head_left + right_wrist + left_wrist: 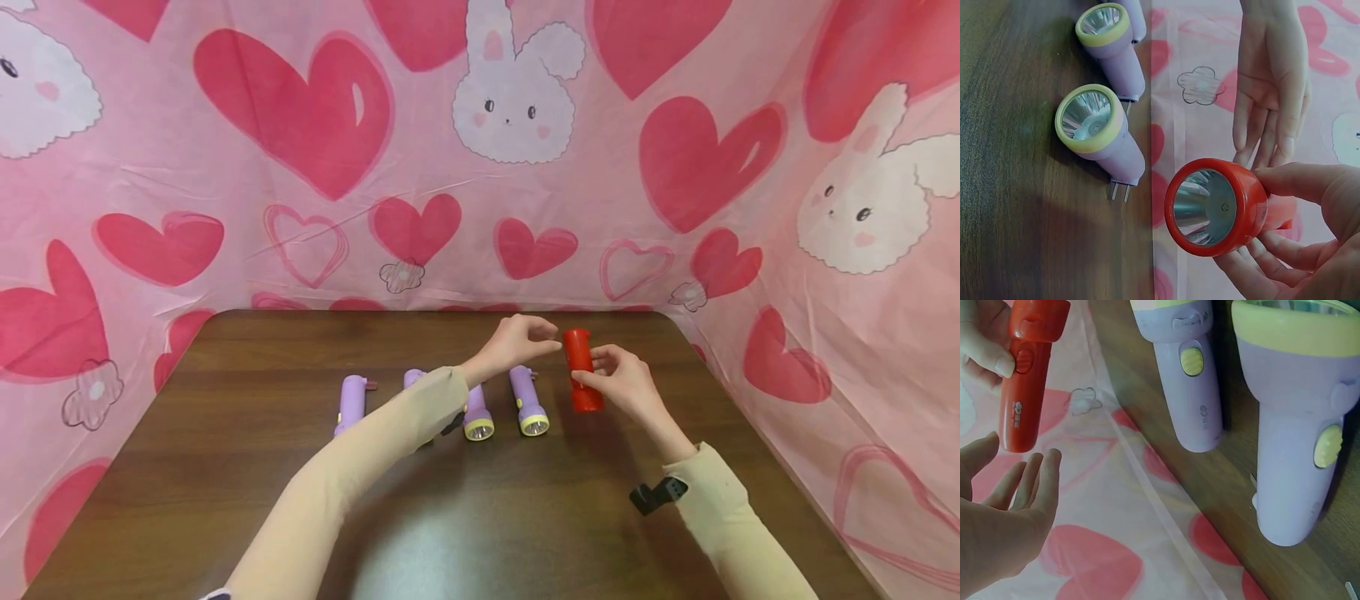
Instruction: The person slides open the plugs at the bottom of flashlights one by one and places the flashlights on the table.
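Note:
My right hand (628, 383) grips a red flashlight (579, 357) between thumb and fingers, raised over the right part of the table. Its lens end points toward me, and the shiny reflector shows in the right wrist view. The thumb lies beside the switch in the left wrist view. Close to the tail end is my left hand (517, 340), its fingers loosely spread with nothing between them; a small gap separates them from the red flashlight (1025, 394). Left of the hands, a purple flashlight (528, 400) with a yellow rim lies on the table.
More purple flashlights (352, 402) lie in a row on the brown wooden table (480, 517), partly behind my left sleeve. Metal prongs (1120, 190) stick out from one's tail. A pink cloth (420, 167) with hearts and rabbits hangs behind and beside the table.

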The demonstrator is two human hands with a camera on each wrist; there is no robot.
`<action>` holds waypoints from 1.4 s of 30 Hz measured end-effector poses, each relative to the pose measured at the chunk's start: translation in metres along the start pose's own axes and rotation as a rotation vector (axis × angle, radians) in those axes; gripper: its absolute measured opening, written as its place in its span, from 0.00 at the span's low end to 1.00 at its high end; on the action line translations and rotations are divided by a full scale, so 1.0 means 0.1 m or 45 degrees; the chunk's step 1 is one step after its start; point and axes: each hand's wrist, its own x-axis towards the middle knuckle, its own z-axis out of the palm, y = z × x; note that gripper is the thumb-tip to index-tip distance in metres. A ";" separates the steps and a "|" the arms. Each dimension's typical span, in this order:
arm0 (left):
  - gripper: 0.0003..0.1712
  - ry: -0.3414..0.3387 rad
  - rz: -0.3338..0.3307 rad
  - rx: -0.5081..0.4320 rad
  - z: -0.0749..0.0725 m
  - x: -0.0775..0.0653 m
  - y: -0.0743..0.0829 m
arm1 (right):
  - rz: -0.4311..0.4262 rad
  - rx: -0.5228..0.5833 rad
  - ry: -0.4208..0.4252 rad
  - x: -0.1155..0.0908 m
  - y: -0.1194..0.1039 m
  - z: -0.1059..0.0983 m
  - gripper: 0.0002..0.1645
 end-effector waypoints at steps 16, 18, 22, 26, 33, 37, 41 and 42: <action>0.18 0.085 0.087 0.012 0.05 -0.02 0.08 | -0.073 0.031 0.096 -0.06 -0.01 0.08 0.28; 0.17 0.092 0.107 0.012 0.06 -0.02 0.08 | -0.084 0.032 0.113 -0.06 -0.01 0.09 0.28; 0.17 0.098 0.123 0.019 0.07 -0.02 0.09 | -0.091 0.037 0.134 -0.06 0.00 0.09 0.29; 0.16 0.107 0.129 0.035 0.07 -0.02 0.10 | -0.087 0.034 0.133 -0.07 0.00 0.10 0.31; 0.15 0.133 0.144 0.053 0.07 -0.02 0.13 | -0.100 0.019 0.174 -0.06 0.01 0.12 0.30; 0.15 0.161 0.157 0.058 0.08 -0.03 0.13 | -0.105 0.033 0.184 -0.07 0.01 0.15 0.29; 0.14 0.186 0.165 0.050 0.09 -0.04 0.13 | -0.114 0.062 0.175 -0.08 0.00 0.16 0.28; 0.14 0.192 0.167 0.039 0.09 -0.04 0.13 | -0.118 0.066 0.176 -0.08 -0.01 0.17 0.28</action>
